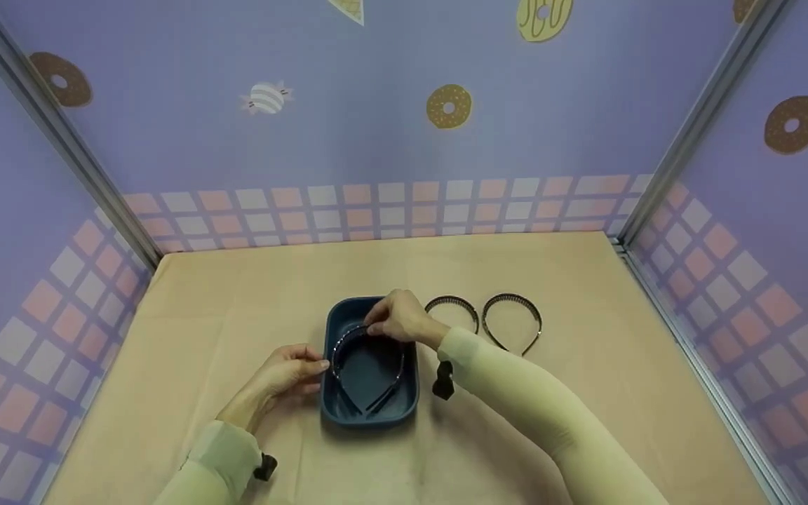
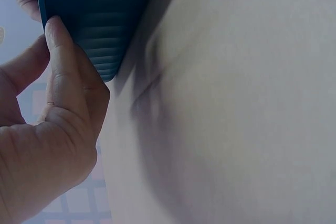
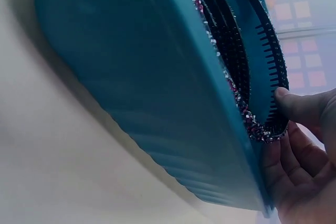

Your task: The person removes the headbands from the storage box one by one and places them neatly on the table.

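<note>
A dark toothed headband (image 1: 336, 354) with glittering beads lies within the outline of a deep blue tray (image 1: 369, 422). My right hand (image 1: 400, 317) pinches it by the top of its arch, thumb on the toothed inner side in the right wrist view, fingers beneath. Beyond the beaded edge, other dark headbands (image 3: 231, 30) show inside the tray. My left hand (image 1: 285, 375) grips the tray's left rim between thumb and fingers, as the left wrist view shows close up.
Right of the tray, two more dark toothed headbands lie on the cloth: a nearer one (image 1: 452, 299) partly hidden by my right wrist, and another (image 1: 513, 297) beyond it. Patterned walls (image 1: 376, 154) with metal posts enclose the table (image 1: 236, 294).
</note>
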Motion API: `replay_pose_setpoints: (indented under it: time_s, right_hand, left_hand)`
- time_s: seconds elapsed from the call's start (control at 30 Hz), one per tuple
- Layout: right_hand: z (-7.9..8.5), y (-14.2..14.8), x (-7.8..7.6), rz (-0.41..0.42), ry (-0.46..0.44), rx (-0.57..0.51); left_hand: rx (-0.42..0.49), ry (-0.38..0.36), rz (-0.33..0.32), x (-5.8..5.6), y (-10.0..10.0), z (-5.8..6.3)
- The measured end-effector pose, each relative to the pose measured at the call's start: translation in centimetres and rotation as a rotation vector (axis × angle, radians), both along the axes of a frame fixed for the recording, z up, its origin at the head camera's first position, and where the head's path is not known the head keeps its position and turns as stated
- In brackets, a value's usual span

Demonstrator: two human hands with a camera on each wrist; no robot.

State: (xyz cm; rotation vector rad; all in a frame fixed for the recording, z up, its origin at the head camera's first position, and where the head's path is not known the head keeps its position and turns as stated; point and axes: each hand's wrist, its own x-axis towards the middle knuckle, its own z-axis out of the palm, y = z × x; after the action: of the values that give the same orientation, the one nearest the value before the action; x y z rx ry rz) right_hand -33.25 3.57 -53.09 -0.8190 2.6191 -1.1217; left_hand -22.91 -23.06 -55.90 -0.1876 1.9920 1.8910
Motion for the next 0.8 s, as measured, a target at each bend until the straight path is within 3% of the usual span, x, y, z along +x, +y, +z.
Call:
replay_pose_setpoints:
  time_s: [0.53,0.8]
  right_hand:
    - [2.0,3.4,-1.0,0.055,-0.045,-0.056]
    - [3.0,5.8,-1.9,0.013,-0.115,-0.066]
  left_hand:
    - [-0.005,-0.003,-0.002,0.0,0.1,0.0]
    - [-0.01,-0.014,0.009,-0.2,-0.1,-0.1]
